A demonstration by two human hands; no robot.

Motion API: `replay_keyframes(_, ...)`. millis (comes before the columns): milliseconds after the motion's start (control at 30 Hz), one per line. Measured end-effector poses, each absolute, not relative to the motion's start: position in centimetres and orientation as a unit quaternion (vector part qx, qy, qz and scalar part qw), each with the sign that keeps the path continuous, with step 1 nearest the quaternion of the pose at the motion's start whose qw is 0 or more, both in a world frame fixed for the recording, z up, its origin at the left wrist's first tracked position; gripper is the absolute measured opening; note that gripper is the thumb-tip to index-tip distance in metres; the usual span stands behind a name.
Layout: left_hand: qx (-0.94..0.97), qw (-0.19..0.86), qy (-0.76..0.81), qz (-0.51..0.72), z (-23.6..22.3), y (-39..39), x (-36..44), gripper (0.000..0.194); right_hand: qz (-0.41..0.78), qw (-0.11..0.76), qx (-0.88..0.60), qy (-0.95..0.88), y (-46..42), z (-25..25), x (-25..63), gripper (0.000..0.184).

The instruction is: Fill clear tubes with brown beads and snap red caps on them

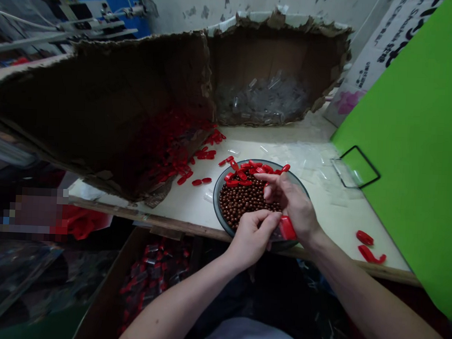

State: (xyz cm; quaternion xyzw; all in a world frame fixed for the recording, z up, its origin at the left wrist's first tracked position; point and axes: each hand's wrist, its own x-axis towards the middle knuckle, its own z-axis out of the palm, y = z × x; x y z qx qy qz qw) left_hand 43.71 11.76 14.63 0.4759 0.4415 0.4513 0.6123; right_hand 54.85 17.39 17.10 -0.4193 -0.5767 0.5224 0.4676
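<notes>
A round glass bowl (217,201) sits at the table's front edge, filled with glossy brown beads (243,202) with red plastic pieces (246,171) along its far side. Above the bowl, my right hand (290,200) has its fingers spread, the forefinger reaching left, and nothing shows in it. My left hand (253,235) curls at the bowl's near rim, its fingertips bunched, and they hide whatever lies between them. A larger red piece (288,228) lies just below my right palm, next to my left fingertips.
Torn cardboard boxes stand behind the bowl: the left one (101,104) spills red pieces (206,156) onto the cream table (316,163), and the right one (262,101) holds clear plastic. A green board (410,147) rises at right. An open box (149,281) of red-and-clear items sits below the table.
</notes>
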Motion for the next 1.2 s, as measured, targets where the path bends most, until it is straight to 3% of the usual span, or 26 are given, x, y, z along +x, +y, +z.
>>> replay_keyframes(167,0.484,0.612,0.440,0.444,15.0,11.7,43.4,0.041,0.483,0.525,-0.422,-0.559,16.6,17.3,54.4,0.054)
replay_keyframes(367,0.498,0.626,0.429,0.419,15.4,12.0,42.3,0.037,0.604,0.472,-0.404,-0.500,17.9,16.5,55.1,0.059)
replay_keyframes(500,0.449,0.615,0.470,0.446,15.2,11.0,38.6,0.026,0.471,0.527,-0.475,-0.525,20.5,15.1,59.0,0.044)
replay_keyframes(633,0.378,0.561,0.543,0.497,13.7,9.1,33.9,0.017,0.288,0.413,-0.578,-0.642,22.1,13.2,62.2,0.031)
replay_keyframes(733,0.315,0.555,0.557,0.531,13.1,8.2,32.7,0.016,0.231,0.327,-0.574,-0.714,22.1,12.0,61.6,0.026)
replay_keyframes(933,0.197,0.655,0.440,0.582,14.3,8.7,35.0,0.029,0.075,0.226,-0.523,-0.819,22.5,10.6,58.6,0.031)
replay_keyframes(1100,0.127,0.713,0.349,0.594,15.0,9.2,36.0,0.049,0.040,0.159,-0.524,-0.836,23.2,9.7,58.3,0.025)
replay_keyframes(1200,0.132,0.717,0.340,0.594,15.0,9.0,35.7,0.050,0.039,0.149,-0.533,-0.832,23.1,9.4,58.4,0.022)
